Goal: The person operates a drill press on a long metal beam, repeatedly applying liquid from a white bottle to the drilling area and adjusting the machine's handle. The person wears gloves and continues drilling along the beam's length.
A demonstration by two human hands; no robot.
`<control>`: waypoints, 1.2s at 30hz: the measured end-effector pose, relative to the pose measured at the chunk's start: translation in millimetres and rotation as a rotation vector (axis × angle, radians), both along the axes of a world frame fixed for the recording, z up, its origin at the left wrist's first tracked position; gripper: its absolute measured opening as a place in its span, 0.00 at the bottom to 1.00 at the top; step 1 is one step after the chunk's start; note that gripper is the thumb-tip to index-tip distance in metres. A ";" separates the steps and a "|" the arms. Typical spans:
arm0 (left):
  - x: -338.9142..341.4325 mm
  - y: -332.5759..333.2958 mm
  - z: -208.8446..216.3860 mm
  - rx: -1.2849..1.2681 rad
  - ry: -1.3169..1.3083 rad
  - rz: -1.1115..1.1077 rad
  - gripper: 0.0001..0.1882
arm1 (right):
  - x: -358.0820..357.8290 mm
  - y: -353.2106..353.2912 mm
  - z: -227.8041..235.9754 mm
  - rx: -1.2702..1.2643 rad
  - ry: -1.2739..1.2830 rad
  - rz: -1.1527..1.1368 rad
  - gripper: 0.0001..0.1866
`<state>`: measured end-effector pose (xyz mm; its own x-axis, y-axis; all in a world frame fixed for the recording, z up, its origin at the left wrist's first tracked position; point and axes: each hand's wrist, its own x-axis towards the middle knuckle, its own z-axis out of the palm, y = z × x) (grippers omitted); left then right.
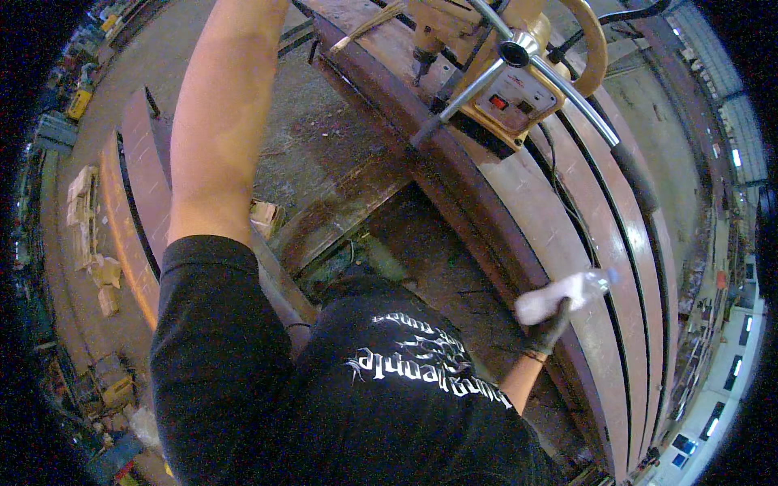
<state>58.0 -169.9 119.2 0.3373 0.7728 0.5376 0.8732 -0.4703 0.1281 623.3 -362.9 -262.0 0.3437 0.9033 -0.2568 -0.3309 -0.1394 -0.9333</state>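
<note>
In a dark glove, my right hand is closed round a clear plastic bottle with whitish contents, slightly blurred. The bottle lies tilted in the grip, its narrow end pointing right, over the brown steel beams. My bare left arm is raised and runs out past the top edge, so the left hand cannot be seen. Ahead of me a yellow magnetic drill with a red switch and chrome feed handles stands on a beam, its bit near the beam surface.
Long curved steel beams lie side by side on the right, with a black cable along them. A brush rests on the beam at the top. More beams and wooden pallets are at the left.
</note>
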 end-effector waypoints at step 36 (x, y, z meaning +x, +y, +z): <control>-17.3 2.9 -17.8 0.082 0.176 0.012 0.22 | -351.3 45.8 54.1 -0.367 0.099 0.758 0.30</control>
<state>40.6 -167.0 101.4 0.4227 0.7330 0.5330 0.8842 -0.4624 -0.0653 271.9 -317.1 -207.9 -0.3606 0.7341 -0.5754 -0.1042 -0.6448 -0.7572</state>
